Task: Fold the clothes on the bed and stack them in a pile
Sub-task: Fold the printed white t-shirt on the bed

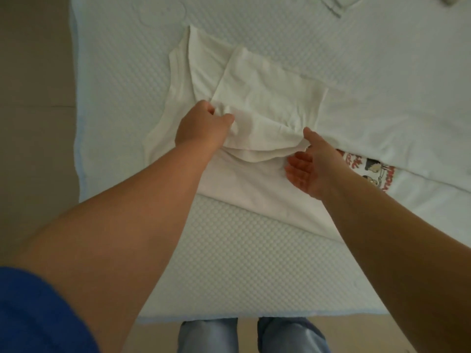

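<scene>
On the bed (254,263) a white tank top (254,189) lies partly folded, its upper flap bunched and pinched in the left hand (201,126), while the right hand (313,164) rests loose and unclenched at the flap's other edge, just beside a printed shirt (407,118).

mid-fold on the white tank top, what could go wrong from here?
1. Only the left hand pinches the folded flap of the tank top; the right hand is open beside it, so the fold may skew or bunch there.
2. The tank top lies against the printed shirt; pulling could drag that along.
3. Its hem sits near the bed edge, so it may slide off.
</scene>
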